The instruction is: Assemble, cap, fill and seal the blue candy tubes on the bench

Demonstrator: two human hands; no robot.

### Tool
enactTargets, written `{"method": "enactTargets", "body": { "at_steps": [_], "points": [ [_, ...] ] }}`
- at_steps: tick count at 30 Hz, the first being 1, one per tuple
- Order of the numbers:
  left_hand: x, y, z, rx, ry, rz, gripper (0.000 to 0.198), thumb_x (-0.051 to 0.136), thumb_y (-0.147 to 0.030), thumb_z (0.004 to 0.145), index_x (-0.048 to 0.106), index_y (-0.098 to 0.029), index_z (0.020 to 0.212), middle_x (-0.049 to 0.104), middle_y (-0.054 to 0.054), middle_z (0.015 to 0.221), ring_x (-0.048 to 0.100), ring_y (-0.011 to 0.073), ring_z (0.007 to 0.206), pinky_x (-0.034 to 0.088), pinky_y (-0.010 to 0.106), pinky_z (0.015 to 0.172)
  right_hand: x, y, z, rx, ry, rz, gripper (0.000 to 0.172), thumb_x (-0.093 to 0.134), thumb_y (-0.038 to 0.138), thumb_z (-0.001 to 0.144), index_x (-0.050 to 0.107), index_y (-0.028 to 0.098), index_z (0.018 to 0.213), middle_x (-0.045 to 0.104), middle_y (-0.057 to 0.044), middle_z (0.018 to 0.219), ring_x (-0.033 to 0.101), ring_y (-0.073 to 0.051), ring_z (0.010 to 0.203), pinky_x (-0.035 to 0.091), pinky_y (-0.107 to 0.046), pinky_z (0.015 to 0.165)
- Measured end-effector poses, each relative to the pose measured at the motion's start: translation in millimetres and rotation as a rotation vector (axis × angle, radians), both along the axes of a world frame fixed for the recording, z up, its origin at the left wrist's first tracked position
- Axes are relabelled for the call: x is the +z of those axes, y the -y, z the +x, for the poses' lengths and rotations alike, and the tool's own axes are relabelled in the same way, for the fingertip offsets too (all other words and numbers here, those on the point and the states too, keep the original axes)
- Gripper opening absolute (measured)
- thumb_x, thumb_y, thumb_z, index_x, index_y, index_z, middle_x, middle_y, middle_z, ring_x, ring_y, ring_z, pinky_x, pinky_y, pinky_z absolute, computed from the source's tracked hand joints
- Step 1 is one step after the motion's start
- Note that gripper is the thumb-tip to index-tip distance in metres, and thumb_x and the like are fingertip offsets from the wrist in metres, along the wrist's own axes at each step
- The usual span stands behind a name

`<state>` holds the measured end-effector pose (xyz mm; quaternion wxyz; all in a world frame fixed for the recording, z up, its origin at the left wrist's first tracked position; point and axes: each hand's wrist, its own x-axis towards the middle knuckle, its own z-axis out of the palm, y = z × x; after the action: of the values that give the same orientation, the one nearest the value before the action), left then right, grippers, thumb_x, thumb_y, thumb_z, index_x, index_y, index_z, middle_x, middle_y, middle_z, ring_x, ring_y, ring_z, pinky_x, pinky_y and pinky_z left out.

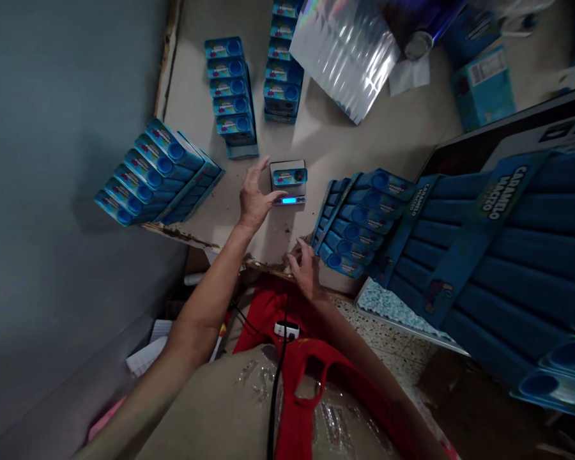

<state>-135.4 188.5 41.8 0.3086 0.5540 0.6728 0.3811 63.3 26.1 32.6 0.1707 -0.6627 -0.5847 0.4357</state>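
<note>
A small digital scale (289,200) with a lit blue display sits on the worn table. One blue box (283,177) lies across its platform. My left hand (255,197) is just left of the scale, thumb and fingers spread with nothing between them, the thumb tip near the display. Below the scale, at the table's front edge, my right hand (305,267) has its fingers apart and holds nothing. To its right stands a stack of blue boxes (359,217).
Stacked blue boxes (146,169) stand at the left edge, with two more rows (230,96) (282,64) behind. Silvery plastic packaging (347,54) lies at the back. Large banded blue stacks (489,249) fill the right. A wall (67,128) bounds the left.
</note>
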Motion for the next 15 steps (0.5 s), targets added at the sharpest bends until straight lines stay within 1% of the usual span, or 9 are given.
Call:
{"method": "enactTargets", "body": {
  "at_steps": [1,4,5,7,9,10,12,14,15],
  "points": [
    [2.7,5.3,-3.5,0.048,-0.013,-0.013,0.07,0.086,-0.048,0.079,0.057,-0.028,0.139,0.065,0.011,0.139,0.061,0.029,0.133,0.046,0.045,0.116,0.7,-0.2,-0.9,-0.001,-0.007,-0.012,0.047,0.055,0.033,0.094,0.06,0.016,0.138,0.069,-0.014,0.117,0.063,-0.024,0.107,0.051,-0.04,0.1],
    [7.6,20.0,-14.9,0.159,-0.031,-0.058,0.057,0.082,-0.038,0.084,0.059,-0.028,0.135,0.068,0.01,0.134,0.066,0.0265,0.126,0.051,0.043,0.11,4.2,5.8,-1.9,0.017,-0.035,-0.068,0.039,0.053,0.034,0.095,0.066,0.017,0.128,0.071,-0.012,0.109,0.066,-0.022,0.095,0.053,-0.037,0.092],
    [8.1,23.1,-18.7,0.179,-0.03,-0.07,0.052,0.08,-0.034,0.085,0.061,-0.028,0.133,0.069,0.009,0.133,0.067,0.0257,0.124,0.053,0.043,0.108,6.7,11.5,0.9,0.048,-0.045,-0.092,0.036,0.052,0.035,0.096,0.068,0.018,0.124,0.072,-0.011,0.108,0.066,-0.022,0.093,0.054,-0.036,0.09],
    [8.5,26.0,-25.9,0.197,-0.021,-0.084,0.045,0.078,-0.028,0.086,0.064,-0.027,0.128,0.071,0.008,0.129,0.069,0.0246,0.12,0.055,0.041,0.105,15.7,28.5,16.9,0.13,-0.026,-0.161,0.03,0.051,0.038,0.096,0.072,0.02,0.107,0.074,-0.01,0.1,0.067,-0.023,0.087,0.053,-0.036,0.085],
    [9.1,25.2,-32.4,0.204,-0.006,-0.09,0.04,0.077,-0.024,0.085,0.066,-0.026,0.123,0.073,0.007,0.125,0.07,0.024,0.117,0.056,0.04,0.104,30.5,48.3,49.5,0.163,0.065,-0.234,0.03,0.049,0.042,0.097,0.072,0.024,0.09,0.075,-0.009,0.089,0.068,-0.024,0.08,0.052,-0.037,0.078],
    [9.6,24.1,-35.4,0.207,0.004,-0.092,0.037,0.076,-0.024,0.084,0.067,-0.026,0.121,0.074,0.007,0.123,0.07,0.0237,0.116,0.057,0.04,0.103,39.8,56.3,71.3,0.13,0.134,-0.256,0.032,0.048,0.043,0.097,0.071,0.025,0.086,0.075,-0.009,0.086,0.068,-0.025,0.077,0.051,-0.037,0.074],
    [11.0,21.7,-40.4,0.213,0.025,-0.093,0.033,0.075,-0.023,0.084,0.069,-0.026,0.116,0.075,0.006,0.12,0.071,0.0233,0.113,0.057,0.039,0.102,60.3,63.5,119.9,-0.017,0.263,-0.223,0.03,0.049,0.046,0.095,0.072,0.028,0.09,0.076,-0.012,0.094,0.069,-0.029,0.082,0.051,-0.041,0.073],
    [12.1,20.1,-43.7,0.217,0.042,-0.091,0.03,0.074,-0.022,0.083,0.069,-0.025,0.113,0.076,0.005,0.118,0.072,0.0226,0.112,0.057,0.039,0.102,79.2,57.0,163.0,-0.208,0.4,-0.164,0.032,0.051,0.052,0.095,0.073,0.03,0.09,0.074,-0.016,0.095,0.069,-0.032,0.085,0.051,-0.045,0.071],
    [12.5,19.5,-44.4,0.218,0.049,-0.092,0.029,0.074,-0.021,0.083,0.07,-0.025,0.111,0.077,0.005,0.117,0.072,0.0222,0.111,0.057,0.038,0.101,86.8,50.1,178.5,-0.257,0.423,-0.17,0.033,0.05,0.054,0.096,0.074,0.03,0.092,0.073,-0.017,0.097,0.07,-0.033,0.089,0.052,-0.046,0.071]
  ]
}}
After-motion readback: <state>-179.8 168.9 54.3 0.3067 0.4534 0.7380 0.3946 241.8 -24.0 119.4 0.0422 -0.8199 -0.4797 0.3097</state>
